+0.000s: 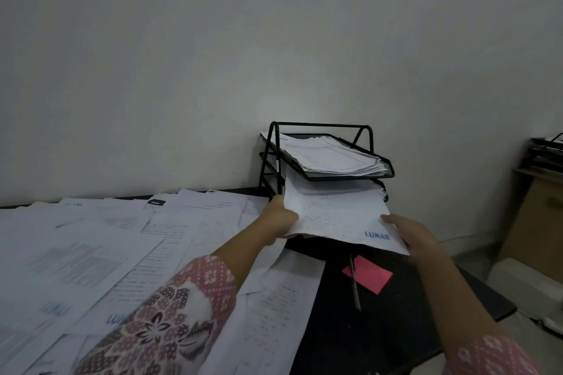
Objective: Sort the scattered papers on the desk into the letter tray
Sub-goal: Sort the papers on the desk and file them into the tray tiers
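A sheet of paper (335, 213) is gripped at both near corners: the left hand (278, 221) curls round its left edge, the right hand (411, 236) pinches the corner by the blue stamp. Its far end lies inside the tray (321, 124) just under the full top shelf, and loose papers (91, 253) lie left of the tray.

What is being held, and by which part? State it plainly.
A LUNAS-stamped paper, held by both hands: the left hand grips its left edge, the right hand its right edge near the stamp.
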A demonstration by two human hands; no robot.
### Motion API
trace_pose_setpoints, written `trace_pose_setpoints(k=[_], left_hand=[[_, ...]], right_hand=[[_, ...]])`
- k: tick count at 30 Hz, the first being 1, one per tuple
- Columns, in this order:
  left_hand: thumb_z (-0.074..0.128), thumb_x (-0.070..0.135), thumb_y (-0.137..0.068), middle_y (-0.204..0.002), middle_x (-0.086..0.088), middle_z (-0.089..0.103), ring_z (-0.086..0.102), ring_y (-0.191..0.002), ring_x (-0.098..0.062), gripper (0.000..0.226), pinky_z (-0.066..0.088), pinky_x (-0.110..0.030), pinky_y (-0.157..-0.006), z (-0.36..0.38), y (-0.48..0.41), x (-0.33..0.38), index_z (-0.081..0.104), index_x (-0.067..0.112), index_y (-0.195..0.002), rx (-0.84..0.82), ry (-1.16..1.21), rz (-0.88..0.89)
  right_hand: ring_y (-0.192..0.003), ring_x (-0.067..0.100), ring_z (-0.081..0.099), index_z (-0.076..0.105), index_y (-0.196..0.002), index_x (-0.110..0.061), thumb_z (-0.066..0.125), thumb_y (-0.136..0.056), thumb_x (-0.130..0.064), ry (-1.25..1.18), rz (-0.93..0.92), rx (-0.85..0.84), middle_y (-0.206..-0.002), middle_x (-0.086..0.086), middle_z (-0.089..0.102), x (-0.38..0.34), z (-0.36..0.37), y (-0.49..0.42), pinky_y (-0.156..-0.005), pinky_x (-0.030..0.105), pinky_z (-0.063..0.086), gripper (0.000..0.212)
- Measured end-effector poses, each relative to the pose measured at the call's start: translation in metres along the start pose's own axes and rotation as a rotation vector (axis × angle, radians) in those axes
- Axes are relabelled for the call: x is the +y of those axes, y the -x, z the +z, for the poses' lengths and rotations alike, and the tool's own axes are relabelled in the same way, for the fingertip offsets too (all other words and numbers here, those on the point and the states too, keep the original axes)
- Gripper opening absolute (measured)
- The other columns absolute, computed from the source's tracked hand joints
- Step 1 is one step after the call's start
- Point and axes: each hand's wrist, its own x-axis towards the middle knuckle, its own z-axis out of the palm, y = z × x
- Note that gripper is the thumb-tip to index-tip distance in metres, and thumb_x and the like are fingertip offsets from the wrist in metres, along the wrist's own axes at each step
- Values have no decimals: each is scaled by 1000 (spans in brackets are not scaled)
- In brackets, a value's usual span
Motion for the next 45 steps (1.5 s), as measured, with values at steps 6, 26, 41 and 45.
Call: trace_pose_setpoints(k=[6, 26, 41, 45], left_hand=[[43, 2, -91, -136, -18, 41, 46, -121, -32, 53, 44, -39, -98, 25, -18, 14, 26, 2, -141, 124, 30, -56], [46, -6, -89, -113, -8, 44, 55, -103, -34, 36, 59, -45, -69, 39, -18, 30, 29, 9, -117, 55, 429, -50], [38, 43, -97, -136, 0, 42, 39, -125, -20, 44, 28, -35, -106, -50, 7, -107, 42, 24, -137, 93, -1027, 241], [12, 60, -81, -135, 3, 42, 40, -124, -18, 72, 25, -36, -106, -50, 11, -127, 47, 26, -133, 147, -983, 299]], right_hand=[[-55, 25, 67, 54, -87, -4, 54, -93, -14, -505, -6, -81, -70, 15, 66, 0, 8, 7, -41, 26, 53, 11], [-76, 26, 61, 47, -118, -2, 47, -89, 1, -586, -133, 56, -104, 17, 56, 14, 64, -4, -47, 25, 54, 29], [-49, 15, 46, 34, -114, -10, 42, -93, 9, -189, -158, 156, -72, 13, 43, -27, 87, -60, -32, 15, 38, 30], [-35, 22, 55, 25, -131, -8, 46, -92, 10, -286, -111, 161, -77, 16, 48, -32, 92, -62, -35, 23, 48, 48]])
